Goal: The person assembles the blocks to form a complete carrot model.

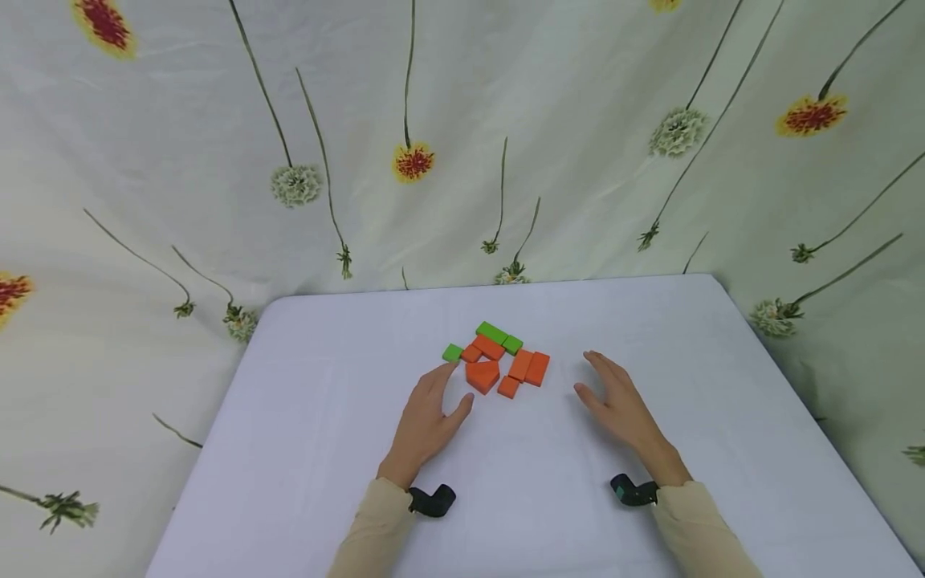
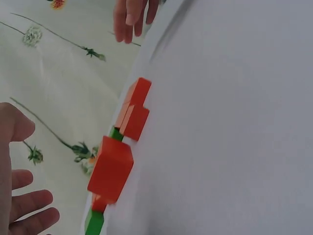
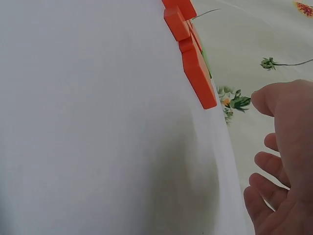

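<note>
While both hands lie flat on the white table (image 1: 303, 449), nothing gripped at all. Left hand (image 1: 428, 417) palm down, fingers straight and a bit spread, thumb out to the side, fingertips just short of the block cluster, closest to the small green cube (image 1: 452, 352) and the orange house-shaped block (image 1: 482, 376). Right hand (image 1: 621, 405) same deal, fingers relaxed and slightly apart, sitting near the right side of the cluster but clearly not touching it, nearest the orange rectangular block (image 1: 537, 368).

Blocks bunched together around the middle of the table, a bit toward the far edge: long green block (image 1: 492, 331) at the back with another small green one (image 1: 512, 344) right beside it, orange pieces (image 1: 489, 347) packed in front, small orange cube (image 1: 509, 387) at the near edge. Looks like most of them touching or almost.

From the left wrist view, same orange house-shaped block (image 2: 111, 169) up close, open fingers (image 2: 29, 205) off to the side of it, not on it. From the right wrist view, orange rectangular block (image 3: 198, 73) well clear of the loosely curved fingers (image 3: 266, 161).

Flowery curtain (image 1: 462, 144) behind everything, cream sleeves (image 1: 376, 530) and a dark wrist strap (image 1: 432, 500) on each arm
</note>
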Demonstrator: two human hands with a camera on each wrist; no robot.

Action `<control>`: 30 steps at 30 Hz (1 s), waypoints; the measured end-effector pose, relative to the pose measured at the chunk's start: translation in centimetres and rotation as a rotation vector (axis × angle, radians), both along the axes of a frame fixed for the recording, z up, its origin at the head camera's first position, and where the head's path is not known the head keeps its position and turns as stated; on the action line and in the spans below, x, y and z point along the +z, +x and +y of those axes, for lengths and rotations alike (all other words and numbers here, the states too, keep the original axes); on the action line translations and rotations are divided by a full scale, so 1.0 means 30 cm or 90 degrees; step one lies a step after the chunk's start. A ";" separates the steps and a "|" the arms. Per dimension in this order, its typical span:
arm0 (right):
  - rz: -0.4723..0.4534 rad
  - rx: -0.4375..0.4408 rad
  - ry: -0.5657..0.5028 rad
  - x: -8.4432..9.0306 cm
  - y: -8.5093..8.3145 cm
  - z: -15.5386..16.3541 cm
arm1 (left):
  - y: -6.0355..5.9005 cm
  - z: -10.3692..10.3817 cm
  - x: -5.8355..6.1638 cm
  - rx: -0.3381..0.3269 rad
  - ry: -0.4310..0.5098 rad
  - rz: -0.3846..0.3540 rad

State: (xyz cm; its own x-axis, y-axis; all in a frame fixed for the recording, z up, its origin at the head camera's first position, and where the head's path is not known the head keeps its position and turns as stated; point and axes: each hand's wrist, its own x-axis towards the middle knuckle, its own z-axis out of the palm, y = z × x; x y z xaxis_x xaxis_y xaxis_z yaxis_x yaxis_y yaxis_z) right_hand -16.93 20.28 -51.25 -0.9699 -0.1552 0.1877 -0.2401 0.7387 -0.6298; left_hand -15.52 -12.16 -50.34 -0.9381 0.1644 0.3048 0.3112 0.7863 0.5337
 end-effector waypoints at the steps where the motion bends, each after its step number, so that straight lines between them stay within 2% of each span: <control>1: -0.001 0.006 -0.004 -0.002 -0.008 -0.007 | -0.016 0.016 0.000 -0.013 0.005 -0.001; 8: -0.029 0.018 -0.023 -0.012 -0.050 -0.061 | -0.119 0.114 0.006 -0.087 0.008 -0.026; 11: -0.042 0.021 -0.016 -0.026 -0.065 -0.085 | -0.147 0.147 0.001 -0.102 0.003 -0.030; 14: -0.044 0.023 -0.027 -0.040 -0.079 -0.105 | -0.171 0.176 -0.003 -0.116 -0.018 -0.014; 18: -0.036 0.025 -0.037 -0.058 -0.092 -0.124 | -0.198 0.209 -0.007 -0.143 -0.057 0.017; 22: -0.031 0.029 -0.029 -0.086 -0.097 -0.137 | -0.218 0.235 -0.009 -0.175 -0.111 0.025; 30: 0.014 0.038 -0.007 -0.107 -0.113 -0.155 | -0.270 0.268 0.005 -0.204 -0.223 -0.039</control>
State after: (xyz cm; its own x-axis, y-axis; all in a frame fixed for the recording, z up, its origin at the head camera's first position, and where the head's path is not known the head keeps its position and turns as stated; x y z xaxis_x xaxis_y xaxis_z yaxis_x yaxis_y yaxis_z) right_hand -20.32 15.63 -54.47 -0.9544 -0.2107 0.2115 -0.2980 0.7158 -0.6316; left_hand -23.61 -4.13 -50.18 -0.8382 0.5310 0.1244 0.5432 0.7920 0.2787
